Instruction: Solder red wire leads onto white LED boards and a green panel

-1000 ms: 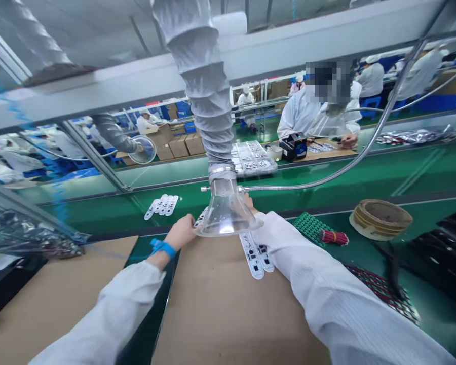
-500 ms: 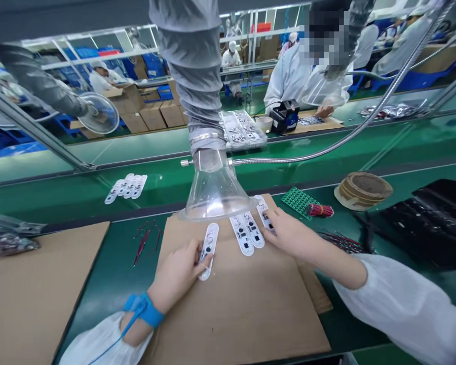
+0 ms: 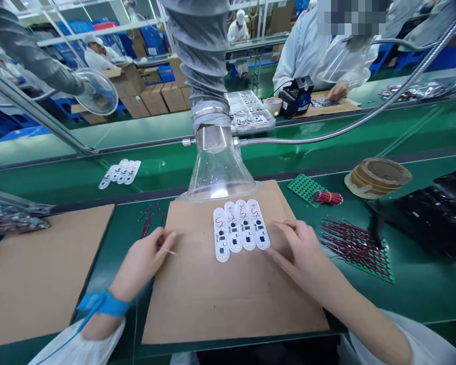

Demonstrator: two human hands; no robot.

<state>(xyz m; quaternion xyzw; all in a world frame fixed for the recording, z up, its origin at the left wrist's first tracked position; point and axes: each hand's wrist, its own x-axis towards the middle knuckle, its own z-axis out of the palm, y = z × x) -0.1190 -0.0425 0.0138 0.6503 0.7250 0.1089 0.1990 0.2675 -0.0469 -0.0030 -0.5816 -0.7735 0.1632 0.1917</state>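
Note:
Several white, round-ended circuit boards (image 3: 244, 228) lie side by side on a cardboard sheet (image 3: 197, 304), each with black parts and thin red wire. The leftmost board sits slightly lower than the others. My right hand (image 3: 298, 248) is beside the rightmost board, thumb and fingers apart, its thumb tip close to the board's lower end. At the cardboard's left edge, my left hand (image 3: 142, 263) has its fingers closed; a thin pale tip sticks out from them, too small to name. Just behind that hand are loose dark red wires (image 3: 148, 220). A blue strap (image 3: 104, 304) circles my left wrist.
A clear fume hood (image 3: 220, 172) hangs just beyond the boards. More white boards (image 3: 120, 172) lie at the far left. To the right are a green perforated panel (image 3: 304, 187), a wire bundle (image 3: 328, 197), a wire-covered panel (image 3: 359, 248) and a round brown container (image 3: 378, 177). A co-worker sits opposite.
My left hand has left the single board and moved left, to the cardboard's edge. The boards, apart before, now stand together in one row. My right hand has opened beside them.

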